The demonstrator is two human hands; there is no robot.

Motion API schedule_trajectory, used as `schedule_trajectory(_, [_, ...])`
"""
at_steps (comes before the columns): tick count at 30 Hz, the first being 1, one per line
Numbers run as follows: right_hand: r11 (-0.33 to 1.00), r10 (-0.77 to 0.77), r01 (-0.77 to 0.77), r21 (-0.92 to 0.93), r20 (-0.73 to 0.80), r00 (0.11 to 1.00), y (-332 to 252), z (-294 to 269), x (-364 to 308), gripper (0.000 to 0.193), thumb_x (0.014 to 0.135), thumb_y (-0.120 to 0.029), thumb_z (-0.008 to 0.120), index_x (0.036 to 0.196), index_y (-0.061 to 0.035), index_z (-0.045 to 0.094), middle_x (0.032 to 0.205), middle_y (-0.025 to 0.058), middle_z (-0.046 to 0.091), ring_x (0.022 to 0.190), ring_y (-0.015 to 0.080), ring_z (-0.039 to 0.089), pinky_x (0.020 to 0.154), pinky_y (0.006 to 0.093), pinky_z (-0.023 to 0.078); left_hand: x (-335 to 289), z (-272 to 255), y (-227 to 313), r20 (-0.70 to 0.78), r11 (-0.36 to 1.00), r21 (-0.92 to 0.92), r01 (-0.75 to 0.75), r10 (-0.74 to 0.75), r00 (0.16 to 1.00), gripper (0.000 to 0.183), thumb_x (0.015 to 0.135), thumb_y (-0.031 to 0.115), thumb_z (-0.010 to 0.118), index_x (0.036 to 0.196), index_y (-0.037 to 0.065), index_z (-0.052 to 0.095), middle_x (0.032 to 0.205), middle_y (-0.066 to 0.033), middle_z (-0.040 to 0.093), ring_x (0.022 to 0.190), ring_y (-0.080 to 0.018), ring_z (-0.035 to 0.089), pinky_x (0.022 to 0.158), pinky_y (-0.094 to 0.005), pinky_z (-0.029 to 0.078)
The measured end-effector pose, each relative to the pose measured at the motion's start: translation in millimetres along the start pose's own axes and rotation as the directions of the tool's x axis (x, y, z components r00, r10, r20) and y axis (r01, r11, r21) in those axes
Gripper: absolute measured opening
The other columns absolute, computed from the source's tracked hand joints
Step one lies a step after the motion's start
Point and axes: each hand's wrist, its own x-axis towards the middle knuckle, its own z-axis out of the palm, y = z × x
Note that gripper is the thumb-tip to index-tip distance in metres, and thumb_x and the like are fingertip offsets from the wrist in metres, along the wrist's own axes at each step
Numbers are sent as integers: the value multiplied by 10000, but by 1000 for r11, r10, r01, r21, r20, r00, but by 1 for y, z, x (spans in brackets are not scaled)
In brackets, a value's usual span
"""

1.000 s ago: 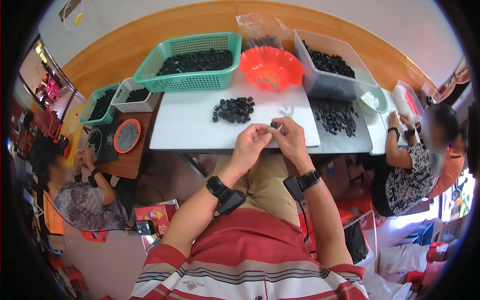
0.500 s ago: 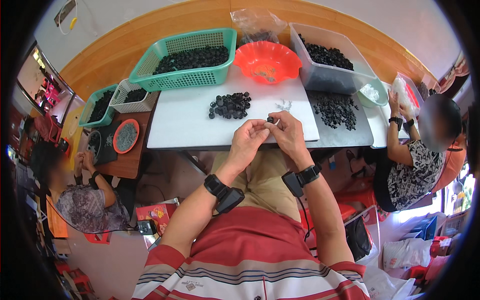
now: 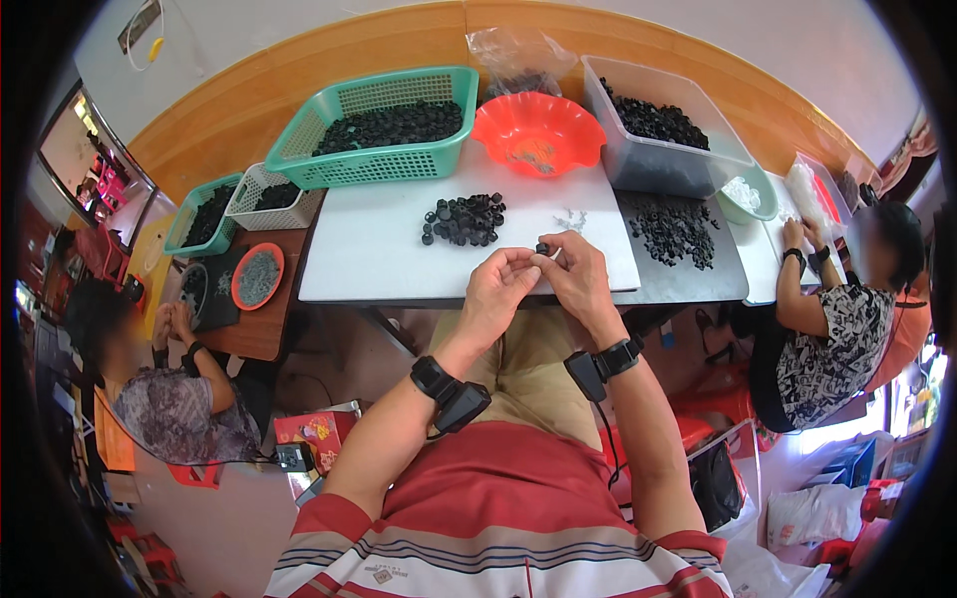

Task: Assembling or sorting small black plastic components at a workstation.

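Fingertips meet just above the near edge of the white work surface (image 3: 369, 269). My right hand (image 3: 580, 277) pinches a small round black plastic part (image 3: 543, 248) between thumb and fingers. My left hand (image 3: 501, 289) is closed beside it, its fingertips touching the right ones; whatever lies between them is hidden. Beyond my left hand sits a loose heap of similar black parts (image 3: 464, 220). A little scatter of small clear pieces (image 3: 570, 219) lies just past my right hand.
Along the back stand a green basket (image 3: 374, 171) of black parts, a red scalloped bowl (image 3: 538, 125) and a clear bin (image 3: 663, 164). Smaller black parts (image 3: 673, 231) cover a grey board at right. Co-workers sit at left (image 3: 179, 414) and right (image 3: 837, 329).
The whole view has shifted slightly, with the table lower in the picture. My hands stay together, their fingers moving a little around the black part. The right co-worker's hands have come down to the table.
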Motion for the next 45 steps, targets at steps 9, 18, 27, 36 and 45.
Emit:
schedule_trajectory(9, [999, -34, 35, 32, -22, 999, -3, 1, -2, 258, 814, -73, 792, 1046, -3, 704, 848, 67, 637, 608, 129, 514, 566, 284, 445, -2, 2, -4, -2, 997, -18, -70, 70, 998, 297, 999, 129, 643, 1250, -14, 571, 1105, -39, 642, 1021, -95, 607, 929, -255, 508])
schedule_trajectory(18, [990, -117, 117, 82, -10, 993, 0, 0, -3, 270, 779, -3, 782, 1042, -22, 723, 862, 53, 633, 581, 102, 515, 540, 249, 432, 1, 1, -9, -18, 995, -91, -43, 42, 999, 276, 1040, 136, 589, 1252, -34, 545, 1092, -69, 670, 1004, -113, 640, 933, -278, 540])
schedule_trajectory(27, [980, -101, 86, 178, 79, 992, 1, -5, -3, 314, 757, 39, 771, 1063, -34, 761, 922, 28, 641, 583, 45, 472, 522, 221, 392, 1, 4, 0, -21, 980, -193, 36, -40, 999, 288, 1005, 93, 632, 1245, -41, 545, 1097, -84, 671, 991, -124, 664, 891, -267, 560])
schedule_trajectory(36, [953, -65, 7, 304, 182, 981, 5, -8, -4, 443, 740, -11, 855, 1166, -23, 733, 958, -1, 625, 621, 25, 437, 530, 209, 375, -2, 7, 13, -50, 977, -200, 67, -78, 996, 253, 972, 76, 667, 1187, -45, 613, 1027, -75, 688, 914, -120, 676, 831, -268, 575])
schedule_trajectory(45, [920, 21, -103, 378, 215, 976, 4, -12, -4, 444, 769, -19, 835, 1195, -6, 711, 977, 16, 595, 638, 31, 453, 544, 197, 380, -9, 1, 29, -108, 995, -55, 81, -87, 990, 281, 961, 100, 686, 1188, -51, 620, 1012, -80, 688, 875, -117, 665, 795, -268, 569])
